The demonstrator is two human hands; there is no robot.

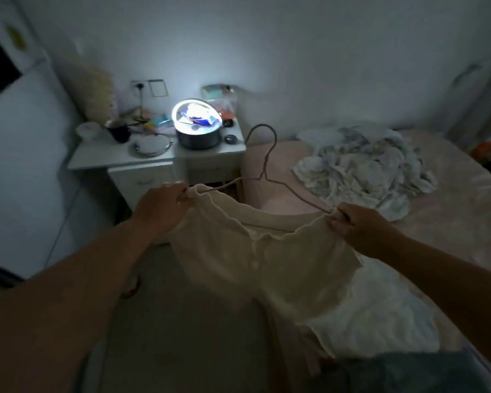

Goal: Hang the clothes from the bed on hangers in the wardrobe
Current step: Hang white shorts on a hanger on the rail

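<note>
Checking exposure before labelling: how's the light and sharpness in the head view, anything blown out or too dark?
Head view: dim room, the one bright source is the lit round mirror on the nightstand, clipped to white with glare on the wall behind. Forearms and lower corners fall into shadow. Wide-angle bending at the edges. Soft overall; hanger, cream garment, left hand and right hand still readable.

Both arms reach forward — left hand (pixel 160 207) and right hand (pixel 360 222) held apart, fingers curled in a pinch
</note>
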